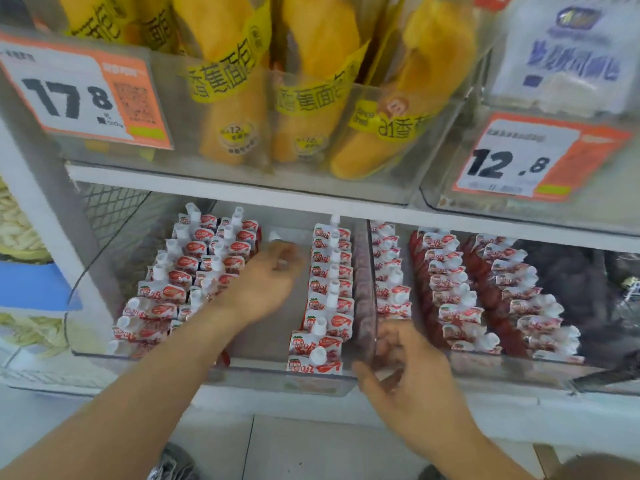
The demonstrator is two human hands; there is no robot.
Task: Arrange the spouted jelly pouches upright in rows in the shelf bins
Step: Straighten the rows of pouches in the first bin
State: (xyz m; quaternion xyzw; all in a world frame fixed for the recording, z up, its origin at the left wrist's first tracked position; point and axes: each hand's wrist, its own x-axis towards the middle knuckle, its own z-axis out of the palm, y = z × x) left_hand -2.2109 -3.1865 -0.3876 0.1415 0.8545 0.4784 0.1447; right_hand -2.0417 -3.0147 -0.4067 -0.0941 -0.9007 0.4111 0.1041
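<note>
Red-and-white spouted jelly pouches stand upright in a clear left bin [249, 374] on the lower shelf. Two rows [187, 271] fill its left side and one row [329, 292] lines its right wall, with a bare gap between. My left hand [266, 282] reaches deep into that gap, fingers curled around a blurred pouch whose white spout [276, 235] shows beyond them. My right hand [412, 379] is at the front where the two bins meet, fingers curled over the rim and thumb outside. The right bin [502, 367] holds three more pouch rows [450, 296].
The shelf above [242, 188] overhangs the bins and carries clear bins of yellow bread packs [228, 81] with price tags 17.8 [79, 95] and 12.8 [512, 161]. A wire mesh panel [110, 209] closes the left side. Dark packs [571, 271] lie at far right.
</note>
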